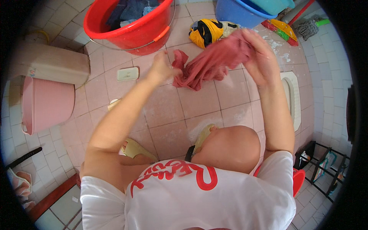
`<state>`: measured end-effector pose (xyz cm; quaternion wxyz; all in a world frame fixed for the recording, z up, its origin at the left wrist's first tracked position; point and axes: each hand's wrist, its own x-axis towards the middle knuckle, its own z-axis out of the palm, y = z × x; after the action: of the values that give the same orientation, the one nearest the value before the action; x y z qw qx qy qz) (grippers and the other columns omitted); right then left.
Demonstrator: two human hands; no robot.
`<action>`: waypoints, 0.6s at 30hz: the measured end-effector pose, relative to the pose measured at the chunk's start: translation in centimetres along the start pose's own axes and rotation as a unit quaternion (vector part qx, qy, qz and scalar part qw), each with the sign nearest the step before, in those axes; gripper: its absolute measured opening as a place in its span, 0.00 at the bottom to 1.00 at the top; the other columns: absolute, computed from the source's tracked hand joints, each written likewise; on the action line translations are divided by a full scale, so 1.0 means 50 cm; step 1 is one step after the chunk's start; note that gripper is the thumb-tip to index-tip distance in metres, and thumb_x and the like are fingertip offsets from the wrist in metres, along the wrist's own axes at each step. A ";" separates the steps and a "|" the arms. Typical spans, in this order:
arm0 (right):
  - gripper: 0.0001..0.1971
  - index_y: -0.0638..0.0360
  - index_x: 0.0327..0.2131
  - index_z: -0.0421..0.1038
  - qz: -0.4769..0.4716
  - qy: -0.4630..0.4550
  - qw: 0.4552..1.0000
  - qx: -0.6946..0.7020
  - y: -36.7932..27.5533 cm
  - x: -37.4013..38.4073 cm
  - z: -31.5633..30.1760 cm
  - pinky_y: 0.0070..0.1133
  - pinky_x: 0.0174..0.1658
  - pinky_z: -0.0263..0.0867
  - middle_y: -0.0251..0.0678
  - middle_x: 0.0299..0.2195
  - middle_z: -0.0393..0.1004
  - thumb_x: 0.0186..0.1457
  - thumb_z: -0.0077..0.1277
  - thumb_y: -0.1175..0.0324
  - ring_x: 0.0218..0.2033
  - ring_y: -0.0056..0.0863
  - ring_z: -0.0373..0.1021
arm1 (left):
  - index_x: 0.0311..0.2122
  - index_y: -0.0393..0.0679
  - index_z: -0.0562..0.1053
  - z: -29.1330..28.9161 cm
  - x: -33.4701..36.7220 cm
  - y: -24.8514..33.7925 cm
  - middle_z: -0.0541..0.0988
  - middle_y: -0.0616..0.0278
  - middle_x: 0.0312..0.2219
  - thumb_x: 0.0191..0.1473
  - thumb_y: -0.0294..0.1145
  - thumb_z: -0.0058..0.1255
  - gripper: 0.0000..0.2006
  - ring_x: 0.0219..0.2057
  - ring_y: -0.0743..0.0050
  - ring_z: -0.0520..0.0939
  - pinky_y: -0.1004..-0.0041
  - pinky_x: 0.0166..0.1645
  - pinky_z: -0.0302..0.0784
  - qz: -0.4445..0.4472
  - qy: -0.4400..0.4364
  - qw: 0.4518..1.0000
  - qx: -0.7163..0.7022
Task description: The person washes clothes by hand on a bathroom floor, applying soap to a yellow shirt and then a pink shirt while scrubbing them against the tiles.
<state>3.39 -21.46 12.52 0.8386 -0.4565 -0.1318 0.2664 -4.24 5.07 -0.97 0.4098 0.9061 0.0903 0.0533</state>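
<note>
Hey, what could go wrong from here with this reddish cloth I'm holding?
The reddish cloth hangs over the floor tiles, so if the right hand lets go, it might land there. The squat toilet lies to the right; a swinging cloth end could brush it. White patches on the tiles may be slippery.

Pink tiled floor (pixel 166 109): red bucket (pixel 143 36), yellow-black cloth bundle (pixel 210 31), blue tub (pixel 238 13).

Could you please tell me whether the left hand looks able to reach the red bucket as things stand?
Probably yes: the left hand appears close to the red bucket, with nothing visible standing between them, though the red cloth hangs right beside that hand.
</note>
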 end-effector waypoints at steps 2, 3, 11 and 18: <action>0.07 0.62 0.36 0.70 -0.009 -0.046 0.998 0.041 -0.003 0.010 0.041 0.19 0.42 0.67 0.34 0.34 0.75 0.59 0.47 0.69 0.37 0.22 0.71 | 0.46 0.37 0.70 0.077 -0.038 0.024 0.77 0.61 0.36 0.48 0.29 0.59 0.19 0.38 0.69 0.78 0.71 0.42 0.73 0.094 0.003 0.989 0.114; 0.06 0.63 0.35 0.70 -0.017 -0.077 0.995 0.067 -0.014 0.014 0.056 0.19 0.41 0.68 0.35 0.32 0.74 0.59 0.48 0.70 0.35 0.23 0.71 | 0.46 0.37 0.70 0.091 -0.054 0.041 0.77 0.63 0.36 0.48 0.29 0.59 0.19 0.38 0.72 0.78 0.72 0.42 0.73 0.076 -0.049 0.995 0.041; 0.12 0.71 0.44 0.68 -0.285 0.158 0.945 0.024 -0.156 0.075 -0.123 0.26 0.54 0.63 0.43 0.45 0.72 0.61 0.43 0.72 0.47 0.30 0.69 | 0.40 0.40 0.75 -0.057 -0.010 0.060 0.78 0.69 0.33 0.51 0.29 0.56 0.11 0.30 0.82 0.76 0.74 0.35 0.73 -0.068 -0.134 0.901 -0.408; 0.12 0.71 0.43 0.68 -0.253 0.232 0.939 -0.003 -0.210 0.064 -0.135 0.25 0.52 0.65 0.43 0.42 0.73 0.62 0.43 0.70 0.45 0.30 0.70 | 0.33 0.46 0.77 -0.175 0.048 0.049 0.80 0.70 0.25 0.50 0.43 0.57 0.12 0.27 0.81 0.79 0.71 0.33 0.73 -0.005 -0.305 0.938 0.163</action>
<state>12.58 -28.94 17.52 0.8844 -0.4594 -0.0455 -0.0685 -3.08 10.41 6.68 0.2648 0.9327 -0.0276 -0.2434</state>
